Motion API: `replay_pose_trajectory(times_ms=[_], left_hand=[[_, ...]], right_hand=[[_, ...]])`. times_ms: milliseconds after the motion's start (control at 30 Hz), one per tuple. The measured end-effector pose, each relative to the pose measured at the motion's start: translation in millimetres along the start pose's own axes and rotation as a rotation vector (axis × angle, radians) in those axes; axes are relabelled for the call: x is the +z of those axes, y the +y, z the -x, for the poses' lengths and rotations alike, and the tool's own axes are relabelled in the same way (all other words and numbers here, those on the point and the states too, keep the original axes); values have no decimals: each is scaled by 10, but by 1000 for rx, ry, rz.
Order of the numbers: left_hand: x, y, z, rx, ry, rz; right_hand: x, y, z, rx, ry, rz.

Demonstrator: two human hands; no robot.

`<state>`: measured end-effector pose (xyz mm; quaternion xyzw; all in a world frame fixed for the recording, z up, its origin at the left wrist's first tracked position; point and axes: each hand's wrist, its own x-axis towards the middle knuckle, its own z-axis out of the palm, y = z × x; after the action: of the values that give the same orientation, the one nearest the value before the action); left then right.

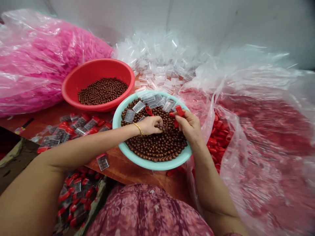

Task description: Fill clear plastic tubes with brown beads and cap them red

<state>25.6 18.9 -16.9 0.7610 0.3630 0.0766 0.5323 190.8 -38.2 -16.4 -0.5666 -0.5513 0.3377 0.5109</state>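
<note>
A pale turquoise basin holds many round brown balls. Clear plastic boxes lie on the balls along the far side, with a red plastic piece beside them. My left hand, with a gold bracelet at the wrist, reaches into the basin. Its fingers are curled together at the balls, and what they hold is hidden. Over the basin's right side, my right hand is closed on red plastic caps, which stick out between thumb and fingers.
A red basin with more brown balls stands behind at left. Filled red-capped boxes lie on the table, others in a container below. Around are a pink-filled bag, clear boxes and a bag of red caps.
</note>
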Motion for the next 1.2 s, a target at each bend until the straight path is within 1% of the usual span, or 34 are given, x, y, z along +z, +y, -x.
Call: replay_pose_trajectory(times_ms=[67, 100, 167, 267, 333, 400, 467, 567, 633, 667, 767, 833, 933, 1000, 1067, 1133, 1200], left_hand=[[-27, 3, 16, 20, -30, 391], [-37, 15, 38, 35, -44, 530], [-49, 52, 98, 67, -55, 711], [-48, 107, 184, 110, -65, 853], [-41, 126, 216, 127, -66, 838], [-34, 133, 226, 135, -69, 752], [-29, 140, 222, 159, -62, 687], [-28, 158, 215, 228, -20, 665], [-32, 171, 219, 258, -19, 662], [-35, 175, 223, 263, -34, 664], [-40, 175, 241, 253, -65, 678], [-41, 167, 250, 226, -71, 674], [-54, 157, 257, 180, -133, 665], [-74, 156, 257, 170, -178, 684], [-97, 159, 257, 177, -198, 717], [-115, 166, 258, 188, -194, 759], [-121, 175, 261, 191, -190, 785]], right_hand=[[-1, -22, 13, 31, 8, -146], [0, -29, 18, 43, 23, -209], [3, -38, 25, 38, 56, -262], [8, -59, 35, 23, 83, -247], [10, -86, 48, 28, 58, -217], [6, -117, 63, 30, 13, -133], [-11, -143, 79, -24, -25, 27], [-65, -172, 106, -134, -114, 255], [-102, -192, 127, -143, -167, 309], [-113, -206, 137, -131, -168, 317], [-100, -264, 147, -113, -127, 295], [-67, -309, 133, -108, -123, 227], [-34, -362, 85, -34, -173, 92], [-38, -379, 49, 53, -239, -6], [-55, -392, 18, 117, -294, -97], [-67, -410, 0, 132, -313, -126], [-64, -435, -5, 96, -310, -96]])
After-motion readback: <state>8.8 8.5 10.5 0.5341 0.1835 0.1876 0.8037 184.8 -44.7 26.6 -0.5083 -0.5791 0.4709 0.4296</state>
